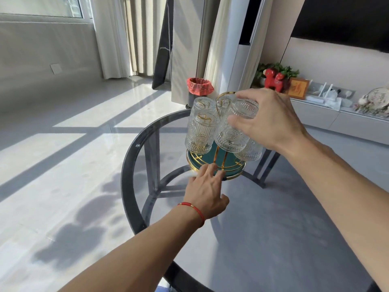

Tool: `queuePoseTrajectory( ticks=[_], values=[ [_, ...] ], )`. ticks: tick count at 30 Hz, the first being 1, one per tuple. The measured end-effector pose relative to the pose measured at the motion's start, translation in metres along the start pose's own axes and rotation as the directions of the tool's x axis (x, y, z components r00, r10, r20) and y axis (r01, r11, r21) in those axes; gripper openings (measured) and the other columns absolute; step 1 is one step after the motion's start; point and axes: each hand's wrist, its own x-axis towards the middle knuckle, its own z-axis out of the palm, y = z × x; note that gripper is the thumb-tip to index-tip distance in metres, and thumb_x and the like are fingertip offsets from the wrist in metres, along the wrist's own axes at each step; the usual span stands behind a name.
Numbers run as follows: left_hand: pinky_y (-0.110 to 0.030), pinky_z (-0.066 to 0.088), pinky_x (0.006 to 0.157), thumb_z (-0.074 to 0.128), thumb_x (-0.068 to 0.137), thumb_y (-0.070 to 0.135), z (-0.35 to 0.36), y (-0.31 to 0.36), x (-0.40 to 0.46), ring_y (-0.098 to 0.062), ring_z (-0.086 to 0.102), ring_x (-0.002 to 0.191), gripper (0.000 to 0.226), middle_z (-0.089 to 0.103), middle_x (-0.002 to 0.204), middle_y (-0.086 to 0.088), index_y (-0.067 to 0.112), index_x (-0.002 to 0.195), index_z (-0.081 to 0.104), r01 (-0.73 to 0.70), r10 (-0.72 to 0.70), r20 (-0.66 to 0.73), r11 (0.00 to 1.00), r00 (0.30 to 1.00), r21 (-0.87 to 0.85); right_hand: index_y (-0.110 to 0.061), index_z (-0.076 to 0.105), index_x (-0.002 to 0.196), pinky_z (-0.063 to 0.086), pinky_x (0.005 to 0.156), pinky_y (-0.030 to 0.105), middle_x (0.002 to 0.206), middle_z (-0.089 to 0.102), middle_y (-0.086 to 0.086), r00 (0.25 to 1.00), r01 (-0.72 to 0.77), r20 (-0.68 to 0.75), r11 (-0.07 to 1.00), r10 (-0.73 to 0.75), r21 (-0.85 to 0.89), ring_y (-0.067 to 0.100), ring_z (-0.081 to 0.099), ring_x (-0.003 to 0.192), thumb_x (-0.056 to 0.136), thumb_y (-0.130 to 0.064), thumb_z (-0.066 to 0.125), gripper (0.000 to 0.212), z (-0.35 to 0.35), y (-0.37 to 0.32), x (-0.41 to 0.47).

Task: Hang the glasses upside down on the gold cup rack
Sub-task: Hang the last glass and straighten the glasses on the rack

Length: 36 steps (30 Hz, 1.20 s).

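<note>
left hand (205, 193) fingers spread, on rack base (223, 165) | right hand (267, 119) clamped on upturned glass (233, 129)

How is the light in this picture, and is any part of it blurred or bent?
Head view: strong sunlight from the window side lays bright bands and dark blotchy shadows over the floor; the left hand's fingertips smear with motion blur beside the gold rack's base; the wide lens curves the glass table's rim.

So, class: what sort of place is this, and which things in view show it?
Probably a home living room: a round glass side table, floor-length curtains by a window, and a low cabinet with ornaments under a dark wall-mounted screen.
</note>
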Motion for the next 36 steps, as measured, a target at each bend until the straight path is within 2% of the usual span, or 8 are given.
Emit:
queuePoseTrajectory(
  ticks=[5,10,15,18,21,24,28,36],
  values=[
    [-0.049,0.046,0.104,0.064,0.088,0.034,-0.001,0.003,-0.001,-0.029,0.032,0.141,0.057,0.038,0.153,-0.008,0.018,0.141,0.047,0.010,-0.011,0.017,0.999,1.000,0.036,-0.020,0.064,0.140,0.039,0.112,0.035,0.141,0.063,0.011,0.992,-0.009,0.124,1.000,0.012,-0.028,0.028,0.054,0.134,0.084,-0.039,0.079,0.061,0.026,0.005,0.000],
    [-0.045,0.047,0.093,0.059,0.086,0.032,0.000,0.009,-0.004,-0.031,0.039,0.131,0.055,0.045,0.141,-0.008,0.016,0.137,0.045,-0.025,0.030,-0.022,0.985,0.999,0.172,-0.021,0.061,0.143,0.039,0.112,0.041,0.140,0.062,0.006,0.979,0.037,0.202,0.996,-0.020,-0.078,0.027,0.055,0.130,0.087,-0.041,0.075,0.060,0.047,0.014,-0.005],
    [-0.054,0.037,0.110,0.057,0.086,0.032,0.008,0.019,-0.007,-0.039,0.025,0.145,0.070,0.036,0.153,-0.020,0.015,0.150,0.035,-0.044,0.039,0.028,0.967,0.999,0.249,-0.022,0.058,0.145,0.030,0.112,0.043,0.142,0.062,0.004,0.979,0.093,0.191,0.987,-0.067,-0.128,0.027,0.054,0.131,0.091,-0.048,0.069,0.061,0.052,0.021,-0.007],
    [-0.050,0.036,0.111,0.054,0.087,0.034,0.010,0.019,-0.005,-0.038,0.033,0.140,0.065,0.042,0.150,-0.017,0.013,0.147,0.041,-0.080,0.085,-0.014,0.967,0.996,0.241,-0.019,0.058,0.145,0.032,0.112,0.041,0.142,0.061,0.003,0.974,0.127,0.201,0.985,-0.102,-0.120,0.026,0.049,0.134,0.095,-0.049,0.065,0.059,0.050,0.026,-0.011],
    [-0.047,0.035,0.112,0.055,0.087,0.034,0.014,0.018,-0.002,-0.035,0.044,0.132,0.059,0.050,0.145,-0.013,0.014,0.142,0.048,-0.163,0.175,-0.080,0.977,0.981,0.140,-0.011,0.065,0.133,0.040,0.111,0.044,0.135,0.065,0.008,0.988,0.141,0.068,0.989,-0.139,-0.036,0.029,0.055,0.128,0.099,-0.037,0.064,0.043,0.044,0.037,-0.020],
    [-0.056,0.027,0.118,0.052,0.092,0.042,0.022,0.017,0.000,-0.036,0.036,0.140,0.061,0.042,0.158,-0.008,0.021,0.149,0.043,-0.161,0.170,-0.059,0.978,0.984,0.132,-0.007,0.070,0.122,0.041,0.107,0.038,0.126,0.068,0.010,0.988,0.083,-0.129,0.996,-0.080,0.020,0.031,0.058,0.122,0.100,-0.016,0.059,0.026,0.036,0.061,-0.033],
    [-0.067,0.018,0.120,0.040,0.094,0.051,0.033,0.018,0.000,-0.039,0.029,0.146,0.063,0.030,0.167,-0.005,0.030,0.153,0.037,-0.121,0.127,-0.022,0.979,0.992,0.166,-0.012,0.063,0.139,0.025,0.112,0.019,0.146,0.056,0.008,0.996,-0.034,-0.075,0.997,0.039,0.072,0.025,0.046,0.138,0.099,-0.007,0.057,0.041,0.034,0.085,-0.050],
    [-0.068,0.016,0.119,0.032,0.093,0.055,0.039,0.016,0.002,-0.041,0.025,0.148,0.065,0.031,0.166,-0.003,0.039,0.156,0.028,-0.073,0.078,-0.028,0.983,0.997,0.168,-0.031,0.054,0.149,0.031,0.119,0.040,0.167,0.031,0.002,0.999,-0.024,0.049,0.995,0.019,0.100,0.025,0.035,0.149,0.098,-0.024,0.062,0.052,0.045,0.091,-0.040]
  ],
)
